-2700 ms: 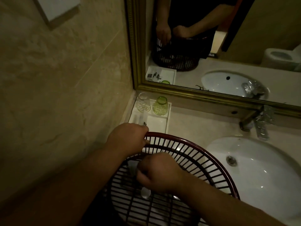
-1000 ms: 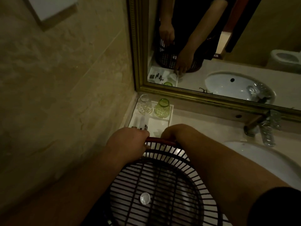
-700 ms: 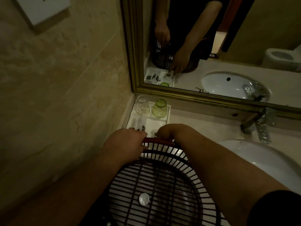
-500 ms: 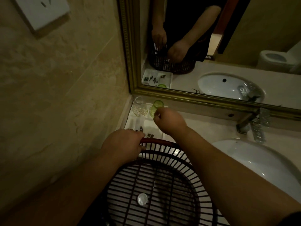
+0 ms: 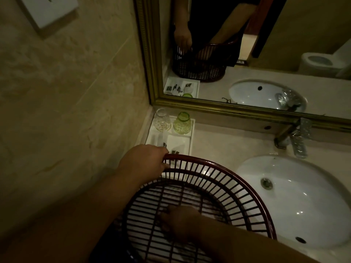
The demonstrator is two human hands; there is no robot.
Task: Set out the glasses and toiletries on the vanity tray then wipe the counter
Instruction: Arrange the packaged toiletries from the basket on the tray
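A white vanity tray (image 5: 188, 143) lies in the counter's back left corner. At its far end stand a clear glass (image 5: 161, 122) and a green glass (image 5: 182, 123), both upside down. Small dark-labelled toiletry sachets (image 5: 174, 151) lie at its near end. My left hand (image 5: 146, 161) grips the rim of a dark red slatted basket (image 5: 237, 173) in front of the tray. My right hand (image 5: 180, 223) reaches down inside the basket, near its floor; it is dim and blurred, so I cannot tell what its fingers hold.
A white oval sink (image 5: 292, 202) sits right of the basket, with a metal tap (image 5: 292, 138) behind it. A gold-framed mirror (image 5: 247, 109) backs the counter. A tiled wall (image 5: 66, 111) closes the left side.
My right hand has come back from the tray, where it was near the green glass, and has dropped into the basket. My left hand has stayed on the rim.
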